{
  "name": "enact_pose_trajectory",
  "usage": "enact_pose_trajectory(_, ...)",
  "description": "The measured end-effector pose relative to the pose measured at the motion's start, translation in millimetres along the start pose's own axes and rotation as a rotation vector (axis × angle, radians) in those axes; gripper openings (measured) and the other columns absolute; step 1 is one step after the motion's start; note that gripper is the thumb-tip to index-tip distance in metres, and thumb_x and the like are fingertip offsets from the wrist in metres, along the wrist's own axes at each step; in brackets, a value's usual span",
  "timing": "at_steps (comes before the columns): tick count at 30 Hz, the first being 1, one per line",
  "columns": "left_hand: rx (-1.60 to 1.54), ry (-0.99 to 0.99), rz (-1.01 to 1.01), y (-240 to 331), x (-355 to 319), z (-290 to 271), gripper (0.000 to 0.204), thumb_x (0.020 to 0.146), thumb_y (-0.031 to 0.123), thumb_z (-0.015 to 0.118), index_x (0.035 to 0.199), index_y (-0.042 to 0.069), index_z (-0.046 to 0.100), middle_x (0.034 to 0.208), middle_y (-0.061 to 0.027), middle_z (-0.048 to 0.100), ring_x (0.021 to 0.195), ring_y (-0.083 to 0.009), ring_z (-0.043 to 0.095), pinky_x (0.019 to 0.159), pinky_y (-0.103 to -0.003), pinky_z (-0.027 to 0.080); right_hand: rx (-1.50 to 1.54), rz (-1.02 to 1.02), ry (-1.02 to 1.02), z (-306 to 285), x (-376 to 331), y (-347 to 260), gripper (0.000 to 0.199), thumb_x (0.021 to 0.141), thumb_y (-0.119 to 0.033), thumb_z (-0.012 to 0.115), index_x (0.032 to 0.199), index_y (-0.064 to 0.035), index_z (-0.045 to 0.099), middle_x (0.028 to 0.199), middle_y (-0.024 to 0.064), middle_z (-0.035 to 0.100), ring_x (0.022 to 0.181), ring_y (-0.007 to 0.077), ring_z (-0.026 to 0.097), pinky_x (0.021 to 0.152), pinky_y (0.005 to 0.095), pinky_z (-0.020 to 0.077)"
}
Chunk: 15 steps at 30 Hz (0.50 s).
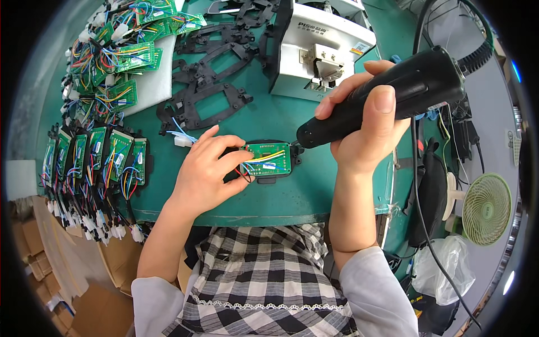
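The green bench [281, 202] holds a white machine [320, 45] at the back, black frames [208, 84] in a heap, and rows of green boards with wires [101, 157] on the left. The right hand [365, 123] has its fingers wrapped tight around a black screwdriver [387, 95]. Its tip touches the right edge of a small green board [269, 159] near the front of the bench. The left hand [205, 171] presses that board's left side with fingers bent.
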<state>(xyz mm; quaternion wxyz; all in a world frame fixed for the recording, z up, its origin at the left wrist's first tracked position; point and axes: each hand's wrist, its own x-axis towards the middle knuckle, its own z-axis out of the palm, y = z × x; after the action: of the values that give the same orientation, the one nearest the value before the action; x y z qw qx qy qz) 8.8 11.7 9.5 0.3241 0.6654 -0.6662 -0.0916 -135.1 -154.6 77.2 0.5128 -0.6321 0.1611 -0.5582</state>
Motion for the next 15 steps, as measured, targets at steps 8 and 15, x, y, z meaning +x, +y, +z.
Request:
enact_pose_trajectory(8,-0.014,-0.008,-0.022,0.2,-1.5,0.0,0.035,0.063,0.014,0.079,0.095,0.011,0.067,0.104,-0.0037,0.059,0.094,-0.0233,0.058,0.089,-0.040,0.045,-0.046,-0.023,-0.063,10.1,-6.9,6.6,0.062,0.085,-0.049,0.060,0.107,0.0066,0.044,0.064,0.0137,0.057,0.044,0.0181,0.054,0.041,0.0268,0.0444)
enact_pose_trajectory(15,-0.057,-0.046,-0.044,-0.9,-2.1,-2.5,0.035,0.064,0.014,0.080,0.095,0.010,0.066,0.105,-0.0031,0.058,0.092,-0.0231,0.056,0.084,-0.037,0.044,-0.050,-0.012,-0.184,17.1,-10.3,8.7,0.071,0.078,-0.057,0.065,0.107,0.0060,0.048,0.059,0.0085,0.057,0.043,0.0132,0.054,0.040,0.0228,0.0395)
